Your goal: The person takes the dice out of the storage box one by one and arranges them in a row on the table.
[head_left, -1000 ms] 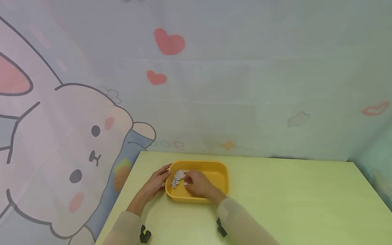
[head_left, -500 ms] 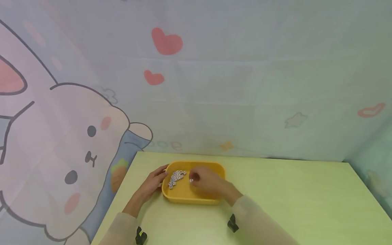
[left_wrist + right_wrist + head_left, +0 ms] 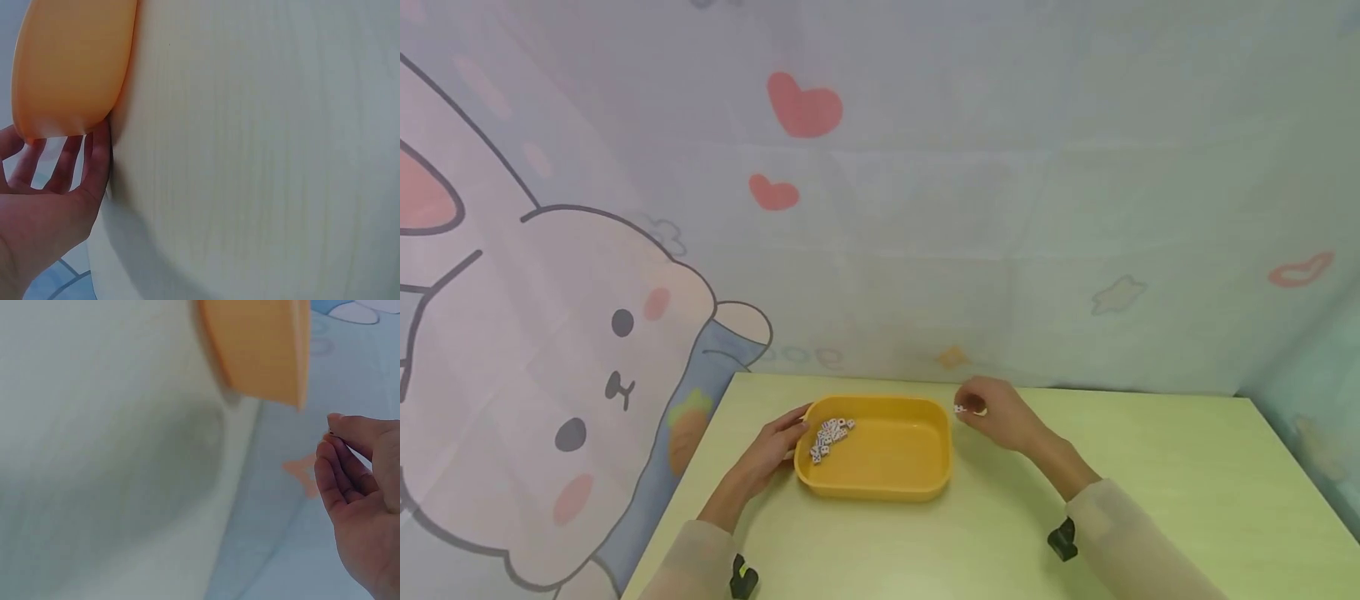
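A yellow plastic tray (image 3: 874,492) stands on the table, with several white dice (image 3: 830,437) bunched in its left part. My left hand (image 3: 772,448) holds the tray's left end; in the left wrist view, the fingers (image 3: 65,164) curl against the outside of the end wall and the thumb lies near the rim. Beyond the tray's right end, my right hand (image 3: 1002,414) is raised over the table and pinches a die (image 3: 958,408) between thumb and fingertips. The right wrist view shows that die mostly covered by the fingers.
The pale green table (image 3: 1120,492) extends right of the tray. A cloth backdrop (image 3: 1000,208) with a printed rabbit (image 3: 602,367) and hearts rises right behind the table's back edge. Black wrist devices (image 3: 1063,540) sit below both forearms.
My right hand has lifted a die out of the tray and carried it right, past the tray's right rim. My left hand stays at the left end; the other dice lie as before.
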`<state>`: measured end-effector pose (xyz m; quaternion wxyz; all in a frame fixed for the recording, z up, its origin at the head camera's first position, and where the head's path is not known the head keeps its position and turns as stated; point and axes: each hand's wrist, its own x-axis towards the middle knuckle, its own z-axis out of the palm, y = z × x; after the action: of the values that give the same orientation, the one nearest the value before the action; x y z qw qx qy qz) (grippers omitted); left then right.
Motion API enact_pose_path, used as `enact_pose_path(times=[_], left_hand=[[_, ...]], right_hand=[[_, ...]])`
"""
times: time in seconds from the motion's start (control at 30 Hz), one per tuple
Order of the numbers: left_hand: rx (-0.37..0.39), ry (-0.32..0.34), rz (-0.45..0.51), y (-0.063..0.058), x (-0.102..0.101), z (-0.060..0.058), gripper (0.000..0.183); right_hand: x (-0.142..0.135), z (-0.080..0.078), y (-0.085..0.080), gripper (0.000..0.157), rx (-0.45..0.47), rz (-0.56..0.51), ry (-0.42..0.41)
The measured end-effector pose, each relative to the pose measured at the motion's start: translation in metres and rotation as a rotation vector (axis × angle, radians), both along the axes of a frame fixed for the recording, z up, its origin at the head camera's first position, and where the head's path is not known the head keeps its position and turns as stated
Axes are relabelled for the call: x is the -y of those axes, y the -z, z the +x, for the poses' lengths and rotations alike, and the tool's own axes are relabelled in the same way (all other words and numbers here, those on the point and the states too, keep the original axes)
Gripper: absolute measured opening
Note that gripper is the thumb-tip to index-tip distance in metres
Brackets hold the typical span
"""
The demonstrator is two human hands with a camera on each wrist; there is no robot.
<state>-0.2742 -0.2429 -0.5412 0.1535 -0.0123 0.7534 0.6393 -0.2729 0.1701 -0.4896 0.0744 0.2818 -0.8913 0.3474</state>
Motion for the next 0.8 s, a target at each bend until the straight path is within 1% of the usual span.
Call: enact_pose_path(times=[0.07, 0.3, 0.43, 0.53, 0.67, 0.8], left_hand=[[0.005, -0.007, 0.003, 0.001, -0.001, 0.0, 0.052], [-0.001, -0.008, 0.003, 0.003, -0.001, 0.001, 0.053], [0.007, -0.021, -0.001, 0.005, -0.001, -0.001, 0.054], [0.008, -0.022, -0.005, 0.005, -0.002, -0.001, 0.055], [0.006, -0.019, -0.002, 0.004, -0.002, 0.0, 0.056], [0.007, -0.026, -0.001, 0.004, -0.002, -0.001, 0.056]], right_hand=[[-0.009, -0.001, 0.01, 0.009, 0.009, 0.004, 0.013], [-0.027, -0.004, 0.052, 0.011, 0.11, -0.038, 0.074], [-0.032, -0.004, 0.072, 0.013, 0.107, -0.026, 0.075], [-0.034, -0.002, 0.078, 0.012, 0.108, -0.007, 0.084], [-0.035, 0.0, 0.08, 0.01, 0.135, 0.0, 0.093], [-0.036, -0.002, 0.082, 0.008, 0.166, -0.017, 0.091]])
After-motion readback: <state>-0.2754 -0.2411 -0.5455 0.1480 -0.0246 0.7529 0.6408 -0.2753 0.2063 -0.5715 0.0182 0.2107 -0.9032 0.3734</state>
